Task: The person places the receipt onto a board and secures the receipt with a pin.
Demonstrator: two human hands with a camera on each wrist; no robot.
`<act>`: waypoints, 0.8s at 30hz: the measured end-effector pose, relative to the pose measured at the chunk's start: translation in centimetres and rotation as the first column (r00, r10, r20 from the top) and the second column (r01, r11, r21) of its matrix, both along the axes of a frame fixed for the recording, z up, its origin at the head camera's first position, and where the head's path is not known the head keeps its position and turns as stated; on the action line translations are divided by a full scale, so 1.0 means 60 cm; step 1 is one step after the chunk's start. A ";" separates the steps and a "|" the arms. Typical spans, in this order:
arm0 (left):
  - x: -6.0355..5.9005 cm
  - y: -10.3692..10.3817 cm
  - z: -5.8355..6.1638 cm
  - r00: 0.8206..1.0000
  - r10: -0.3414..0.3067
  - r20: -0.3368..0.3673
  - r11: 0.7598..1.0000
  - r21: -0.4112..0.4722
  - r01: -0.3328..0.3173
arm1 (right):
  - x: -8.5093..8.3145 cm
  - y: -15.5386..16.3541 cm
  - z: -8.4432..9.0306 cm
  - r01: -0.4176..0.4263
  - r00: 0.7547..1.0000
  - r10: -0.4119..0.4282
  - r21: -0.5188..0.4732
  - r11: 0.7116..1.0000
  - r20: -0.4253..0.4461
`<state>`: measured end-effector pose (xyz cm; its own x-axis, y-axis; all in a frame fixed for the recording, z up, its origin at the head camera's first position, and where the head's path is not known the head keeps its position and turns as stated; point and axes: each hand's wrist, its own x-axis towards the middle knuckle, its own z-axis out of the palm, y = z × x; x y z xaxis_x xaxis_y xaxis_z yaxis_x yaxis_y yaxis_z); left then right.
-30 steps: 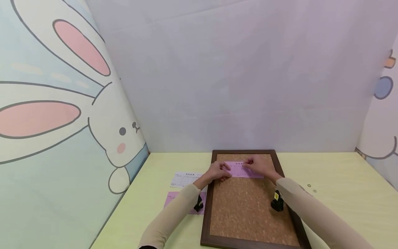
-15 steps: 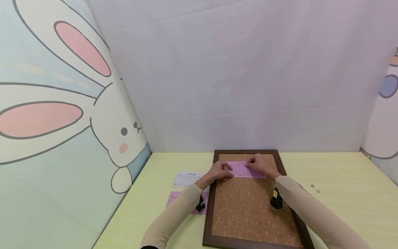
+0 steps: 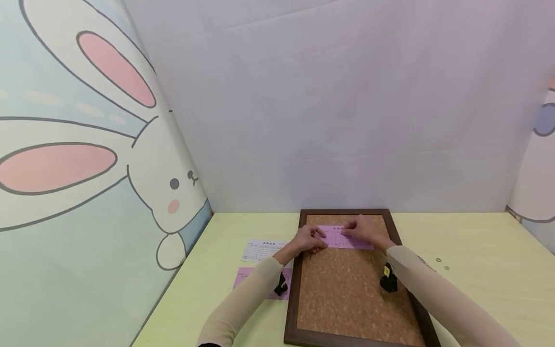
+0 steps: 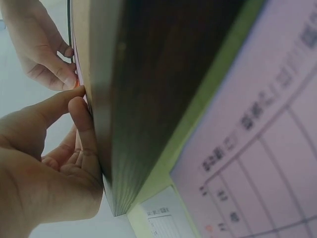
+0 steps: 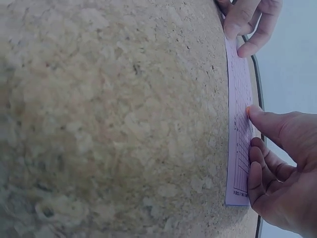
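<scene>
A pink printed slip (image 3: 342, 237) lies flat across the upper part of a cork board (image 3: 347, 289) with a dark brown frame. My left hand (image 3: 310, 238) presses its fingertips on the slip's left end. My right hand (image 3: 362, 230) rests on the slip's right part. In the right wrist view my right hand (image 5: 257, 130) has its thumb flat on the slip (image 5: 238, 124) with the other fingers bent beside its edge. The left hand (image 5: 245, 25) touches the far end. Seen from the left wrist, the left hand (image 4: 74, 106) touches the board's face beside the frame (image 4: 148, 99).
A white printed sheet (image 3: 262, 249) and a pink sheet (image 3: 251, 279) lie on the pale green table left of the board. Two small round bits (image 3: 442, 262) sit on the table to the right. Cartoon rabbit panels stand at left and right, a plain wall behind.
Both hands stay on the pink slip in nearly the same place. The view has drifted slightly.
</scene>
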<state>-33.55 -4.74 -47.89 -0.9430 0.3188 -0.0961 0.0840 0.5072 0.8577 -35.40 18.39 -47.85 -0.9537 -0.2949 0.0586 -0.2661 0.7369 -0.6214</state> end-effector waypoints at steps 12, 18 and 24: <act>0.001 0.002 -0.002 1.000 0.005 -0.002 1.000 -0.007 -0.005 | 0.012 -0.007 0.010 0.007 0.999 -0.004 -0.070 0.998 0.045; 0.000 0.002 0.001 1.000 0.003 0.000 1.000 -0.002 -0.003 | 0.011 -0.007 0.015 0.021 0.997 -0.016 -0.067 0.998 0.076; 0.000 -0.001 -0.001 1.000 0.012 -0.002 1.000 -0.020 -0.012 | 0.008 -0.009 0.015 0.018 0.997 -0.012 -0.074 0.997 0.079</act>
